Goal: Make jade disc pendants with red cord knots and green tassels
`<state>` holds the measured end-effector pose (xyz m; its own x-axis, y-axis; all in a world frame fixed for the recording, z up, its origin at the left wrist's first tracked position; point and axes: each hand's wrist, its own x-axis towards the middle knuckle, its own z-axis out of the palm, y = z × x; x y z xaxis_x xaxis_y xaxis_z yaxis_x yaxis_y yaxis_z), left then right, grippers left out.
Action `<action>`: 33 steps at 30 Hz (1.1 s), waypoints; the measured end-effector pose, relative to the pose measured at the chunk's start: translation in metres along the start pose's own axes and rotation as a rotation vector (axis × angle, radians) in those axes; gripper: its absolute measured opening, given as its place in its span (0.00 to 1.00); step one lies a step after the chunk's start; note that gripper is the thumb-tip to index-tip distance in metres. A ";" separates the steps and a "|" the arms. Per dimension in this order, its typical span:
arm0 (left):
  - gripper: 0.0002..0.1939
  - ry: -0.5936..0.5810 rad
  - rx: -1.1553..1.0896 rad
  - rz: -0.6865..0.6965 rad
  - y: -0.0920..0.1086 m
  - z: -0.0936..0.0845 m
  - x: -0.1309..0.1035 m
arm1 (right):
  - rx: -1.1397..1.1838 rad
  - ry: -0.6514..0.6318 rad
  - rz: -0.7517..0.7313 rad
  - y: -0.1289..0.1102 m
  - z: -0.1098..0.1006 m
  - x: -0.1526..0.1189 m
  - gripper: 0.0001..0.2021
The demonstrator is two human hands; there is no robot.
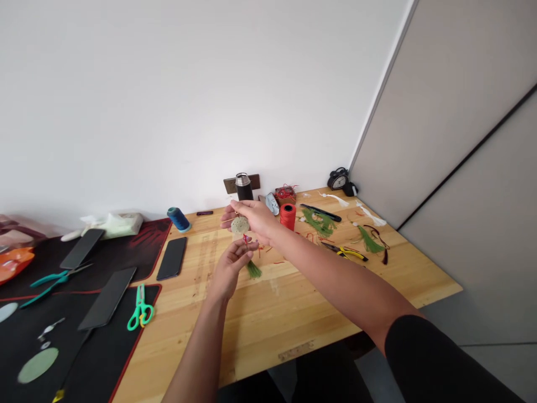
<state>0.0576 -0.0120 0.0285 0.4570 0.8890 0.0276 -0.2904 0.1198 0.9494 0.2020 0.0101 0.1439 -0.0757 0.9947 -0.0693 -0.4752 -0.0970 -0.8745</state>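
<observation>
A round, pale green pendant (240, 225) with a speckled or pierced surface hangs above the table in front of my right hand (260, 218). My right thumb and fingers pinch it near its top, where a small beaded cord shows. Just below, my left hand (235, 262) has its fingertips closed around the green tassel (253, 270) near a small red and pink piece (245, 239) under the pendant. The tassel's strands hang down past my left fingers. How the red piece joins the pendant is too small to make out.
Right of my hands are a red thread spool (287, 216), yellow-black pliers (346, 252), a utility knife (321, 212) and green tassels (370, 239). A black flask (244, 187) stands behind. To the left lie a phone (172, 258), green scissors (141, 309) and blue thread (178, 219).
</observation>
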 end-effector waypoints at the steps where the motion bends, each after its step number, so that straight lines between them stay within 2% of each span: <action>1: 0.23 0.004 0.001 -0.008 -0.005 -0.002 -0.003 | 0.001 -0.006 0.004 -0.001 0.002 -0.002 0.15; 7: 0.30 0.038 0.053 -0.123 -0.025 -0.006 -0.029 | 0.015 -0.056 0.041 -0.007 0.018 -0.012 0.14; 13: 0.24 -0.032 0.207 -0.188 -0.018 -0.013 -0.073 | -0.006 -0.098 0.055 -0.011 0.032 -0.013 0.15; 16: 0.25 -0.003 0.302 -0.208 -0.013 -0.024 -0.099 | 0.006 -0.076 0.093 -0.001 0.033 -0.005 0.16; 21: 0.28 0.099 0.317 -0.282 -0.002 -0.047 -0.132 | 0.056 -0.061 0.186 0.031 0.035 0.019 0.14; 27: 0.38 0.222 0.440 -0.373 0.013 -0.076 -0.138 | 0.065 -0.034 0.214 0.068 0.044 0.055 0.16; 33: 0.40 0.207 0.639 -0.442 0.025 -0.100 -0.129 | 0.060 0.032 0.245 0.098 0.048 0.095 0.17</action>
<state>-0.0930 -0.0793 0.0173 0.2340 0.8899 -0.3916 0.4468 0.2593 0.8562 0.1065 0.0936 0.0744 -0.1681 0.9416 -0.2919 -0.4969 -0.3367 -0.7998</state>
